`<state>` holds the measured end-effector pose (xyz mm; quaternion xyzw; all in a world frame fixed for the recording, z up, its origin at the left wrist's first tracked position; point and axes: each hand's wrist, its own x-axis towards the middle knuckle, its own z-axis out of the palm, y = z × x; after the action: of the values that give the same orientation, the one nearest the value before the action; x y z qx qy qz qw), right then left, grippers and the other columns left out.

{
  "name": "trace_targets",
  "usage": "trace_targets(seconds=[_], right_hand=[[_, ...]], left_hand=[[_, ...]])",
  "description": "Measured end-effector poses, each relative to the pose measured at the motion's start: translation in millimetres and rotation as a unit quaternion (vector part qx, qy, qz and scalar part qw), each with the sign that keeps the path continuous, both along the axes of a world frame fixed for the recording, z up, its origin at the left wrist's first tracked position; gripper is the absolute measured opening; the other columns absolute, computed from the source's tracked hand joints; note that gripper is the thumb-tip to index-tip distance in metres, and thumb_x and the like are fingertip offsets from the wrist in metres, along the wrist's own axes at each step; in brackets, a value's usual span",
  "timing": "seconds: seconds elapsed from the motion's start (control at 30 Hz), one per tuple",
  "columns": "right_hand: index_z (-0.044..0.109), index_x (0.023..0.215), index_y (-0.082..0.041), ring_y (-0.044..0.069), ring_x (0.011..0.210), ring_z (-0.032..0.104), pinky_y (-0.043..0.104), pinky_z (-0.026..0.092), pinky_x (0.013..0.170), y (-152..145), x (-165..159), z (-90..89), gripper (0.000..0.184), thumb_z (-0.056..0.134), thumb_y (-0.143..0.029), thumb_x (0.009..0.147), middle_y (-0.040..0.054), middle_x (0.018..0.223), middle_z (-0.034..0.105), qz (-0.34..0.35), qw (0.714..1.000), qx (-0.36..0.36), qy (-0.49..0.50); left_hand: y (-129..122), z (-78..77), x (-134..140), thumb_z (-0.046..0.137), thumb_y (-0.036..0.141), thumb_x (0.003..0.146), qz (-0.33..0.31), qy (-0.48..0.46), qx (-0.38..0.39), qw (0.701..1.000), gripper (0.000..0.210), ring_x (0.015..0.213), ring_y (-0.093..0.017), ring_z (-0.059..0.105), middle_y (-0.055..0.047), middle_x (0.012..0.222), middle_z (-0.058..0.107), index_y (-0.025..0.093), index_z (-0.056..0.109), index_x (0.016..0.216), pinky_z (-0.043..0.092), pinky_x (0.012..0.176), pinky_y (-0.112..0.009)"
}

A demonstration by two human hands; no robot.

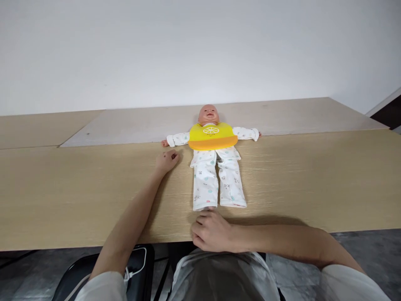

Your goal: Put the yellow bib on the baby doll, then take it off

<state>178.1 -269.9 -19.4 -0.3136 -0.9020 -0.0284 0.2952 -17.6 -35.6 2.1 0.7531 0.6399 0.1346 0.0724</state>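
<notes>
A baby doll (209, 115) lies on its back on the table, arms spread wide, head toward the wall. It wears white pajamas (205, 184) with a small print and a yellow bib (212, 136) with a citrus-slice design and an orange lower pocket. My left hand (167, 161) rests on the table just below the doll's arm on the left, loosely closed with nothing seen in it. Close to the table's front edge, my right hand (211, 230) is curled into a loose fist, just below the hem of the left trouser leg. Whether it touches the hem, I cannot tell.
The wooden table (313, 179) meets a pale strip of board (282, 115) along the white wall (200, 50). Below the front edge, at lower left, a black chair (142, 267) holds a white cable (138, 271).
</notes>
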Motion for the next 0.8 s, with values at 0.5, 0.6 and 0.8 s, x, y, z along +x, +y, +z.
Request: trace_targets(seconds=[0.5, 0.6, 0.8], right_hand=[[0.053, 0.062, -0.023, 0.011, 0.048, 0.046, 0.029, 0.036, 0.053, -17, 19, 57.1, 0.027, 0.045, -0.033, 0.085, -0.0049, 0.053, 0.055, 0.176, 0.984, 0.008, -0.042], [0.053, 0.063, -0.02, 0.01, 0.053, 0.048, 0.027, 0.034, 0.054, 25, 54, 88.2, 0.026, 0.047, -0.027, 0.087, -0.0038, 0.058, 0.056, 0.134, 0.991, 0.01, 0.001], [0.062, 0.08, -0.01, 0.01, 0.063, 0.053, 0.023, 0.029, 0.06, 148, 181, 75.6, 0.029, 0.039, -0.026, 0.09, 0.0089, 0.074, 0.064, -0.407, 0.909, -0.083, 0.033]], left_hand=[[0, -0.5, 0, 0.046, 0.039, 0.085, 0.005, 0.002, 0.005, 1.0, 0.025, 0.08, -0.021, 0.059, -0.004, 0.08, 0.065, 0.02, 0.059, 0.076, 0.04, 0.068, -0.03], [0, 0.0, 1, 0.044, 0.04, 0.086, 0.001, 0.006, 0.004, 1.0, 0.027, 0.081, -0.022, 0.06, -0.005, 0.081, 0.066, 0.02, 0.06, 0.077, 0.041, 0.069, -0.031], [0, 2.3, 2, 0.044, 0.038, 0.085, 0.051, 0.027, -0.011, 0.998, 0.027, 0.088, -0.028, 0.062, -0.01, 0.089, 0.068, 0.019, 0.063, 0.081, 0.045, 0.072, -0.036]])
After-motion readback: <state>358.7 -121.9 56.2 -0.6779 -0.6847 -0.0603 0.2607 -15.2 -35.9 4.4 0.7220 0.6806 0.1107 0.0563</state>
